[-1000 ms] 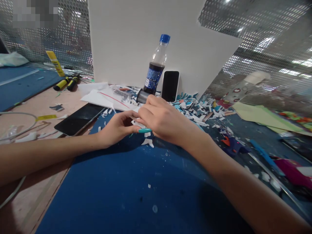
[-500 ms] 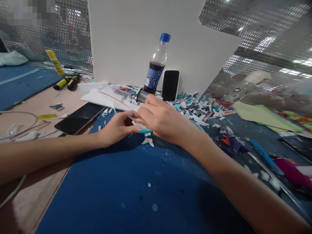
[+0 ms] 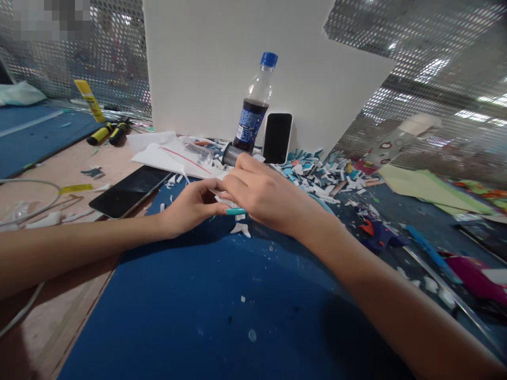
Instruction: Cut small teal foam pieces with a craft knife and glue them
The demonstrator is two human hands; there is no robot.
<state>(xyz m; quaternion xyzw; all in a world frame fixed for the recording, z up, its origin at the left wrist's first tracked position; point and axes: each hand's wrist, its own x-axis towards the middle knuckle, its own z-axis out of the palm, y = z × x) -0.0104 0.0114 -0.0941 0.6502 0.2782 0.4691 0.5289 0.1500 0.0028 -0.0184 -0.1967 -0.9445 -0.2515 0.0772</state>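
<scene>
White sliver [image 3: 224, 201] pinched at its near end by the left hand [image 3: 190, 207], thumb and forefinger closed on it, low over the blue cutting mat [image 3: 198, 316]. Right hand [image 3: 265, 198] curled over the same sliver from 3 o'clock, fingers folded around a teal-handled tool [image 3: 236, 212]; only the handle end visible, working tip hidden under the fingers, so cannot tell whether it touches the sliver. Seemingly mid-trim on a small white piece, both hands tight together. Any further stroke likely calls for a firm left pinch and a short, controlled pull of the tool, fingertips kept off its line. Just below the hands at 6 o'clock, one white offcut [image 3: 241, 229] on the mat, plus a few crumbs. At 12 o'clock, one metal cylinder [image 3: 230, 155] on its side, one cola bottle [image 3: 253, 108] with blue cap, one phone [image 3: 277, 138] propped upright against one white board [image 3: 222, 63]. At 2 o'clock, one heap of white and blue scraps [image 3: 317, 174], too many to count. At 9 o'clock, one dark tablet [image 3: 127, 192] lying flat. At 10 o'clock, further out, two yellow-and-black tools [image 3: 106, 134] side by side and one yellow stick [image 3: 90, 101].
</scene>
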